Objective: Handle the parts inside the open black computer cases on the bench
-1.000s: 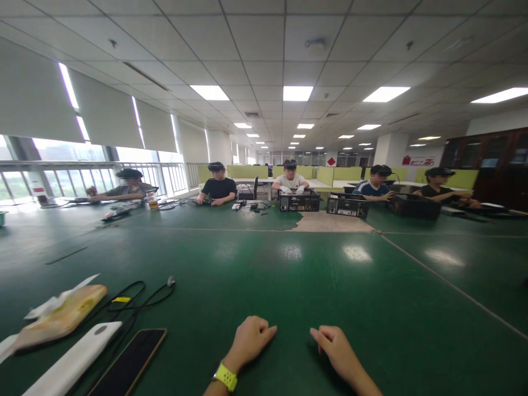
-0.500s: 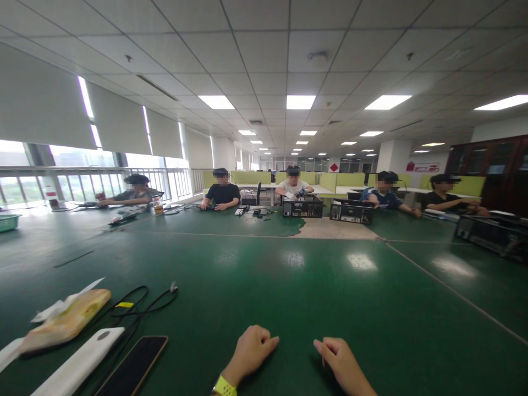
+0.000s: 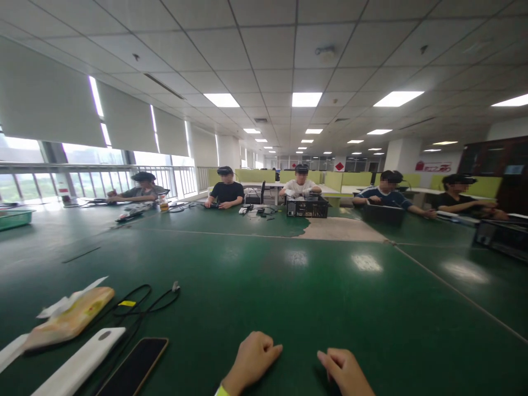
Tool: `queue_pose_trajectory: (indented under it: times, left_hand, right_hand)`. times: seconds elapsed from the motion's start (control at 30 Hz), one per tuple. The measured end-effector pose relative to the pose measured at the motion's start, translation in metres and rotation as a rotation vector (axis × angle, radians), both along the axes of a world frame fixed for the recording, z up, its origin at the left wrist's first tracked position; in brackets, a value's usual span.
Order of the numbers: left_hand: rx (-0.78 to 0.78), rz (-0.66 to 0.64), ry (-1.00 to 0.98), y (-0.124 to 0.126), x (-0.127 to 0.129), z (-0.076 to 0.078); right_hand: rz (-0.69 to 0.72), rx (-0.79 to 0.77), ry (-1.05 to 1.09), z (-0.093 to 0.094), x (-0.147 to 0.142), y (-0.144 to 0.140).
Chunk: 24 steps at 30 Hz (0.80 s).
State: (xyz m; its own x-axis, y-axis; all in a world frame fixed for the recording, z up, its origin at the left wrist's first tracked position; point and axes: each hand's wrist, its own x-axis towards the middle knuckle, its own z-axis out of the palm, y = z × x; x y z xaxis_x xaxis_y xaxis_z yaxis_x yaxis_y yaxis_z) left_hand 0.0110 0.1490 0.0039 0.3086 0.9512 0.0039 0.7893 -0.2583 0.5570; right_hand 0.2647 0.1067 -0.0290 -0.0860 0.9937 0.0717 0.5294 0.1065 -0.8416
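Note:
My left hand [image 3: 256, 357] rests on the green tabletop [image 3: 289, 297] with its fingers curled into a fist and the thumb lying forward. A yellow-green band [image 3: 221, 391] shows at that wrist. To its right, a short gap away, my right hand [image 3: 345, 367] is also curled, thumb pointing inward. Nothing shows in either hand. Left of my left hand lie a dark-screened phone [image 3: 132, 367], a long white object with an oval mark [image 3: 80, 363], an opened tissue pack [image 3: 74, 316] and a looped black cable [image 3: 144, 308] with a yellow tag.
Several people sit along the far side. A computer case [image 3: 307, 207] stands before one person [image 3: 302, 184]; another dark case [image 3: 383, 214] is near a person in blue [image 3: 390, 195]. A third case [image 3: 503, 237] is at far right. A green basket [image 3: 16, 219] sits at far left.
The view has shifted slightly, so most things appear a little further right. The case by the person in blue has been turned and now shows a plain dark side. My hands stay curled.

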Motion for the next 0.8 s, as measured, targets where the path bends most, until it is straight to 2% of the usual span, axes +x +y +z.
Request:
queue_pose_trajectory:
  times: [0.2,0.37,0.8]
  left_hand:
    - [-0.003,-0.02,0.03,-0.001,0.002,0.004]
    - [0.003,-0.017,0.042,-0.004,0.003,0.01]
    - [-0.002,-0.018,0.04,-0.006,0.005,0.012]
  right_hand:
    - [-0.015,0.016,0.02,0.015,-0.005,-0.008]
    - [-0.018,0.029,0.02,0.01,-0.004,-0.009]
    - [-0.021,0.054,-0.012,0.008,-0.003,-0.009]
